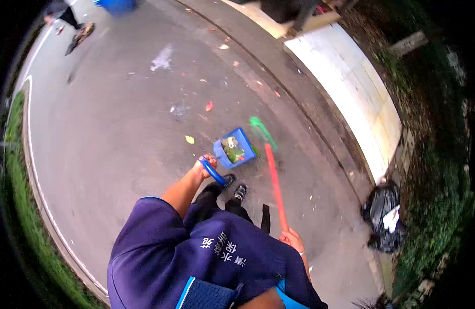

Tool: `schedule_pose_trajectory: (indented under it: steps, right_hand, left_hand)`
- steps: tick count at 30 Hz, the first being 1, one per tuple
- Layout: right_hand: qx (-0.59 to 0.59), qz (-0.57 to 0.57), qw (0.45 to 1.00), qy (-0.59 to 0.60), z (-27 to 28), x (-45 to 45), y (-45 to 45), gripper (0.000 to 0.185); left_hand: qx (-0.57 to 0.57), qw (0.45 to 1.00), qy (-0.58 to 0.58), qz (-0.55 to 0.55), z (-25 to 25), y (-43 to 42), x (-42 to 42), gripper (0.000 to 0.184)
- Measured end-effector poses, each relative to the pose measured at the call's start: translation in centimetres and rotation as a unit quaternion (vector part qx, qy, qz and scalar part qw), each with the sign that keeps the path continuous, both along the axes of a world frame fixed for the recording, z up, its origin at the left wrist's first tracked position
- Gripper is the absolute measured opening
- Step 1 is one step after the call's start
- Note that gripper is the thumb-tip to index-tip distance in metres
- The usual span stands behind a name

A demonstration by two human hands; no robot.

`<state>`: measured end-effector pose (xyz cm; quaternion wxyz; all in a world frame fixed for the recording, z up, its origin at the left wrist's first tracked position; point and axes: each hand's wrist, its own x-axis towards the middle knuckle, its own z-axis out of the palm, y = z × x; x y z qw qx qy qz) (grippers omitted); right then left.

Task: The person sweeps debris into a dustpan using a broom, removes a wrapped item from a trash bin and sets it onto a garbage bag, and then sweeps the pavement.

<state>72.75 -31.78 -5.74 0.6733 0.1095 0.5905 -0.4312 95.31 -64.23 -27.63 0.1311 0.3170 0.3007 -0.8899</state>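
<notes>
My left hand is wrapped round the blue handle of a blue dustpan, which holds leaves and bits of litter. Around the red pole of a broom my right hand is closed. The broom's green head, blurred, is just beyond the dustpan's right side. A yellow leaf lies on the pavement left of the dustpan, and a red scrap lies farther ahead.
Ahead and right, a pale stone ledge runs beside the pavement. A black rubbish bag sits at its near end. At the far left a person stands near a blue container. Grass borders the left kerb.
</notes>
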Motion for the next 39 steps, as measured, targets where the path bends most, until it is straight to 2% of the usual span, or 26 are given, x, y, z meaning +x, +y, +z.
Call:
schedule_pose_trajectory:
  steps: [1, 4, 5, 8, 9, 10, 11, 12, 13, 16, 18, 19, 21, 23, 24, 25, 27, 29, 31, 33, 34, 35, 36, 37, 38, 39]
  right_hand:
    - [0.009, -0.025, 0.999, 0.036, -0.7, -0.7, 0.5, 0.007]
    - [0.010, -0.045, 0.998, 0.035, -3.2, -4.2, 1.5, 0.010]
    - [0.006, -0.038, 0.999, 0.032, -4.3, -5.0, 1.4, 0.010]
    - [0.049, 0.013, 0.997, 0.058, -7.0, -5.7, 0.9, 0.009]
    - [0.028, 0.008, 0.999, 0.013, -8.1, -5.2, 0.7, 0.010]
    - [0.009, 0.000, 0.999, -0.032, -9.0, -4.6, 0.6, 0.011]
    - [0.004, -0.005, 0.996, -0.092, -8.8, -3.4, 0.1, 0.010]
    - [-0.006, -0.008, 0.988, -0.152, -8.7, -2.7, -0.3, 0.012]
    - [0.000, -0.010, 0.988, -0.152, -8.3, -2.6, 0.1, 0.012]
    - [-0.027, -0.126, 0.905, -0.405, -4.5, -3.2, -0.3, 0.033]
    - [-0.044, -0.087, 0.918, -0.383, -2.3, -4.1, 0.0, 0.032]
    - [-0.059, -0.050, 0.929, -0.363, -1.4, -4.5, 0.0, 0.032]
    - [-0.069, 0.006, 0.944, -0.323, -0.1, -5.3, -0.2, 0.034]
    - [-0.053, 0.008, 0.969, -0.241, 0.5, -6.6, -0.9, 0.032]
    - [-0.058, 0.027, 0.977, -0.204, -0.1, -7.5, -0.7, 0.026]
    - [-0.075, 0.050, 0.982, -0.168, -1.2, -8.5, -0.6, 0.020]
    - [-0.068, 0.105, 0.991, -0.056, -5.3, -11.2, 0.2, 0.007]
    - [-0.003, 0.031, 0.997, -0.065, -6.2, -11.5, -0.3, 0.005]
    - [0.052, 0.003, 0.995, -0.083, -11.4, -13.8, 1.4, 0.008]
    - [0.063, 0.110, 0.991, -0.036, -13.1, -13.5, 2.0, 0.023]
    - [0.106, 0.079, 0.987, -0.095, -14.7, -13.3, 1.9, 0.021]
    - [0.101, 0.077, 0.990, -0.055, -15.3, -12.0, 1.8, 0.016]
    - [0.105, 0.068, 0.992, -0.016, -13.0, -8.1, 1.1, 0.013]
    - [0.068, 0.127, 0.986, 0.083, -10.6, -4.4, -0.1, 0.017]
    - [0.121, 0.109, 0.983, 0.080, -10.9, -2.1, -0.6, 0.021]
    - [-0.010, 0.212, 0.977, 0.030, -10.5, -0.9, -0.6, 0.022]
  left_hand:
    - [0.033, 0.999, 0.011, -0.007, 0.6, 0.1, 0.7, 0.013]
    - [-0.036, 0.999, -0.040, -0.002, 1.5, 1.6, 2.3, 0.014]
    - [-0.100, 0.986, -0.134, -0.011, 3.2, 2.4, 2.1, 0.016]
    - [-0.071, 0.994, -0.079, -0.028, 0.8, 3.2, 3.0, 0.020]
    - [-0.084, 0.994, -0.072, -0.022, -0.7, 3.7, 2.9, 0.021]
    - [-0.245, 0.958, -0.144, -0.048, -1.8, 4.3, 2.7, 0.022]
    - [-0.232, 0.964, -0.132, -0.015, -2.5, 4.2, 2.9, 0.022]
    - [-0.107, 0.988, -0.106, 0.031, -2.7, 3.6, 2.8, 0.021]
    - [-0.081, 0.980, -0.176, 0.031, -1.9, 3.1, 2.4, 0.020]
    - [-0.043, 0.986, -0.143, 0.080, -2.1, 2.6, 3.2, 0.020]
    - [-0.073, 0.986, -0.136, 0.071, -0.9, 2.9, 3.5, 0.021]
    - [-0.061, 0.984, -0.122, 0.113, -2.9, 3.1, 4.2, 0.020]
    - [-0.013, 0.996, -0.047, 0.081, -0.4, 3.8, 5.5, 0.020]
    - [-0.084, 0.985, -0.103, 0.114, 0.4, 5.2, 7.3, 0.019]
    - [-0.296, 0.942, -0.140, 0.069, -0.5, 6.1, 8.6, 0.017]
    - [-0.342, 0.912, -0.194, 0.116, 1.7, 6.9, 8.7, 0.016]
    - [-0.298, 0.928, -0.188, 0.119, -1.5, 6.7, 10.2, 0.016]
    - [-0.094, 0.978, -0.115, 0.150, 0.7, 6.6, 10.5, 0.016]
    - [-0.114, 0.984, 0.005, 0.136, -0.2, 6.7, 11.6, 0.016]
    - [-0.108, 0.986, -0.052, 0.117, -1.3, 6.5, 11.9, 0.017]
    - [-0.100, 0.989, -0.067, 0.091, -1.6, 5.9, 12.3, 0.019]
    - [-0.101, 0.989, -0.064, 0.085, -1.3, 5.5, 12.7, 0.019]
    - [-0.152, 0.979, -0.094, 0.097, -0.5, 5.3, 12.8, 0.020]
    - [-0.193, 0.969, -0.118, 0.100, -0.2, 5.6, 12.5, 0.021]
    - [-0.189, 0.968, -0.132, 0.094, -2.3, 5.0, 12.8, 0.023]
    - [-0.316, 0.936, -0.146, 0.057, -3.2, 4.9, 12.8, 0.023]
